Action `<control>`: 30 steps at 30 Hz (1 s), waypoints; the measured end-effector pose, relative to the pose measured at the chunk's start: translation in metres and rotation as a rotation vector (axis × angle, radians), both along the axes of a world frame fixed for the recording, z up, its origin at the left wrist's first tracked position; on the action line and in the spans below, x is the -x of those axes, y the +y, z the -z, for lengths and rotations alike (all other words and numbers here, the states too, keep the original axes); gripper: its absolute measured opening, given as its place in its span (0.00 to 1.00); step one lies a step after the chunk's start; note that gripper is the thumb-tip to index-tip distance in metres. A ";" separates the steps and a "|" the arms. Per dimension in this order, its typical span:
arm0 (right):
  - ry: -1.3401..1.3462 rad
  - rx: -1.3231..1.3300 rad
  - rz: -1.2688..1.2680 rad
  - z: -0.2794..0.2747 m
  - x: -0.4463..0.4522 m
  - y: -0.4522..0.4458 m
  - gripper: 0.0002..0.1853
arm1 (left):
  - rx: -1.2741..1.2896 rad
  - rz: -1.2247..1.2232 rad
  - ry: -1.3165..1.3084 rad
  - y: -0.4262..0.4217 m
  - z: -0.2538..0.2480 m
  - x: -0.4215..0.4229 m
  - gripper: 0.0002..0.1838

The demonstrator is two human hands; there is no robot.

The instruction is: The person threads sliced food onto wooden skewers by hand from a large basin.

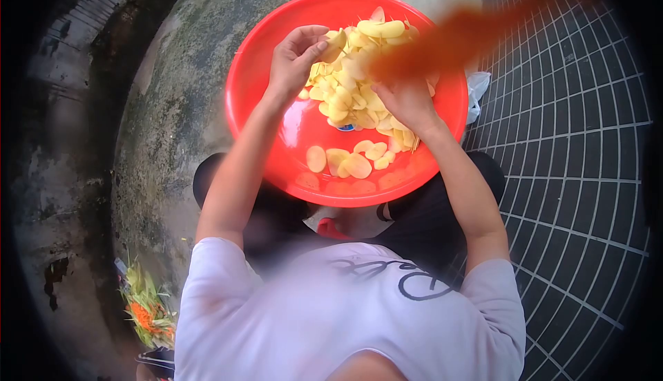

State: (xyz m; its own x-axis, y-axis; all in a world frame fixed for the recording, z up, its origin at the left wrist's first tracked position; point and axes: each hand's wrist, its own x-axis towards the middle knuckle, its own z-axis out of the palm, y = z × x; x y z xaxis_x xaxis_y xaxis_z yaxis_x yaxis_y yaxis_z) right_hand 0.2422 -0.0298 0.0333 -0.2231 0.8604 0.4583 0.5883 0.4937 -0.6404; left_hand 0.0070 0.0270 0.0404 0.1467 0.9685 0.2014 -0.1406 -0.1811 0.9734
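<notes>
A wide red plastic basin [238, 115] holds a heap of thin pale-yellow potato slices [345, 94]. Several loose slices [358, 165] lie apart on its near side. At the heap's upper left, my left hand [293, 60] pinches a potato slice [335, 46] between thumb and fingers. My right hand [409, 108] reaches over the right part of the heap. A blurred orange-brown smear [449, 42] covers most of its fingers, so their grip is hidden. Part of a blue-and-white mark [345, 127] shows on the basin floor below the heap.
The basin sits between my knees. Dark tiles [566, 174] with pale grout lie to the right, stained concrete [173, 105] to the left. A white plastic bag [476, 94] is beside the basin's right rim. Green and orange vegetable scraps [145, 308] lie at lower left.
</notes>
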 end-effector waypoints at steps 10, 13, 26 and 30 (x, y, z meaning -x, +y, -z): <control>-0.059 -0.065 0.048 -0.008 0.002 0.001 0.05 | 0.115 -0.076 -0.021 -0.002 -0.001 -0.005 0.14; -0.065 -0.077 0.035 0.000 0.003 0.004 0.05 | 0.124 -0.128 0.030 -0.004 0.003 -0.009 0.14; -0.126 -0.165 0.062 0.004 0.004 0.007 0.04 | 0.030 -0.124 0.180 -0.005 -0.001 -0.013 0.13; -0.087 -0.166 0.062 0.002 0.005 0.007 0.04 | 0.090 -0.107 0.065 -0.004 -0.001 -0.012 0.12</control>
